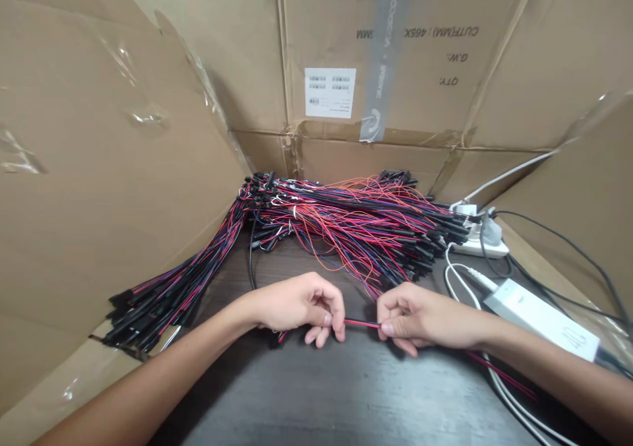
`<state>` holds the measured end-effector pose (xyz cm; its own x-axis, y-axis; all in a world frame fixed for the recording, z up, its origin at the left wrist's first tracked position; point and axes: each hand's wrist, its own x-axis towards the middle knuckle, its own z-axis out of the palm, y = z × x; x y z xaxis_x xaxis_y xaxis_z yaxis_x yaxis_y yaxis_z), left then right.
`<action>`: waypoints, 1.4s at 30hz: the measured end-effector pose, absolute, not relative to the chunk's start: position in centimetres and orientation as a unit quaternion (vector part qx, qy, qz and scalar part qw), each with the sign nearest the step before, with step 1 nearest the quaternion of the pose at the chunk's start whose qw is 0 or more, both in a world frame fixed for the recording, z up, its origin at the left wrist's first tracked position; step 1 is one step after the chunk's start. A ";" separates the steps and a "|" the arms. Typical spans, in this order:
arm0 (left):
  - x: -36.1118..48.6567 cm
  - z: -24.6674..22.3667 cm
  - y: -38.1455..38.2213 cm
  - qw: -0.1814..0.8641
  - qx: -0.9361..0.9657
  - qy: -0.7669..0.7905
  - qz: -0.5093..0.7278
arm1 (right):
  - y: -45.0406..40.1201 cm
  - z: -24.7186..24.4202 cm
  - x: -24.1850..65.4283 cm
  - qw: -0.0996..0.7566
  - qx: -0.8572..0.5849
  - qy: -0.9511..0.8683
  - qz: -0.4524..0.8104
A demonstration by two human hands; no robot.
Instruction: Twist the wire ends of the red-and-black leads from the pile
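Between my two hands runs a short stretch of red and black wire (362, 322), just above the dark table. My left hand (301, 306) pinches it on the left, and a dark end with a bit of red pokes out below that wrist. On the right, my right hand (408, 314) grips the same wire between thumb and fingers. Thin red and dark strands come out under the right forearm. Behind both hands lies a big pile of red, black and purple wire harnesses (336, 222) with black sleeved ends.
A second wire bundle (168, 294) hangs toward the left cardboard flap. At right are a white power strip (477, 245), a white power adapter (541, 320) and loose white and black cords. Cardboard walls (420, 96) enclose the dark tabletop (297, 400) at the back and sides.
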<state>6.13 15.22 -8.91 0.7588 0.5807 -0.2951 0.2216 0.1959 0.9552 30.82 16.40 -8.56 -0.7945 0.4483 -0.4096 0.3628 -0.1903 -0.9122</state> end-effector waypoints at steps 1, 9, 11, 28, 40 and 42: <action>6.1 -8.9 15.2 0.699 0.625 0.326 0.123 | 16.4 -8.6 30.8 0.032 -0.317 -0.635 0.704; 6.1 -8.4 15.3 0.685 0.636 0.334 0.123 | 16.5 -8.7 30.7 0.049 -0.315 -0.631 0.707; 6.1 -8.3 15.3 0.677 0.645 0.334 0.119 | 16.5 -8.6 30.6 0.045 -0.318 -0.631 0.707; 5.8 -8.6 15.2 0.665 0.675 0.298 0.116 | 16.3 -8.4 30.3 0.045 -0.327 -0.638 0.696; 5.5 -9.0 15.4 0.674 0.666 0.301 0.103 | 16.3 -8.1 30.3 0.021 -0.323 -0.637 0.699; 5.4 -9.0 15.5 0.676 0.668 0.294 0.104 | 16.1 -7.4 30.4 0.003 -0.325 -0.653 0.684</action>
<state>5.37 15.46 -9.04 0.8052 0.5339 -0.2580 0.2518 0.0861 0.9639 30.41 16.10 -7.41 -0.7894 0.4283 -0.4398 0.4195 -0.1468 -0.8958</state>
